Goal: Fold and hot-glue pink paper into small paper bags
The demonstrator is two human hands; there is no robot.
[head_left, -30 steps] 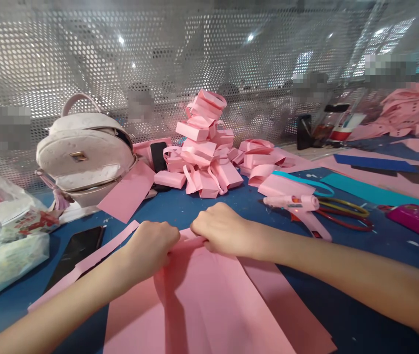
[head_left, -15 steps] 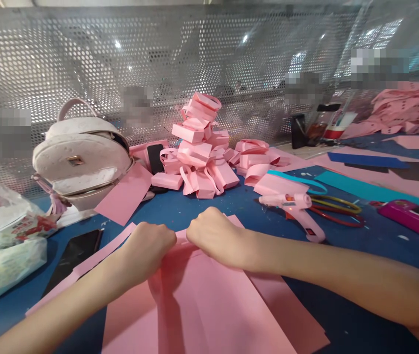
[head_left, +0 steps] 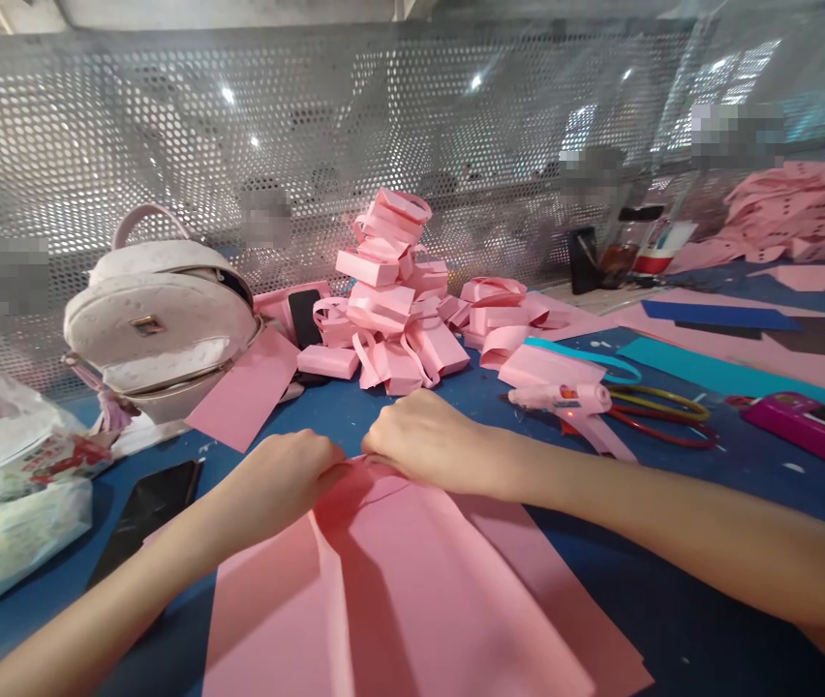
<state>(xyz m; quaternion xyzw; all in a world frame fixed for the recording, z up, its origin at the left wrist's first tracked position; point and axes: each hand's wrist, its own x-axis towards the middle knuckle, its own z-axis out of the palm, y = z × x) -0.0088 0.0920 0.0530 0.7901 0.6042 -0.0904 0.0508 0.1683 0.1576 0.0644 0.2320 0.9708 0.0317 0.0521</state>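
In the head view, we have our left hand point(head_left: 289, 484) and our right hand point(head_left: 431, 440) close beside each other with a narrow gap between, knuckles up. Each is curled tight and clamped on the far edge of a large, creased pink paper sheet point(head_left: 419, 590); our fingertips are hidden beneath. That sheet runs from both hands back toward us, its left side raised in a fold, over flat pink paper point(head_left: 257, 620) showing on either side.

To the left of our left hand, a black, flat phone point(head_left: 151, 513) lies on the blue tabletop point(head_left: 332, 405), partly covered by our forearm. Beyond that hand, a pink paper rectangle point(head_left: 245, 392) rests against a white, rounded backpack point(head_left: 166, 310). Straight beyond our right hand rises a heap of folded pink paper boxes point(head_left: 383, 308). To its right lies a pale pink plastic glue gun point(head_left: 565, 398), with yellow and red loops point(head_left: 663, 399) just past it and a magenta plastic box point(head_left: 797, 431) farther right.
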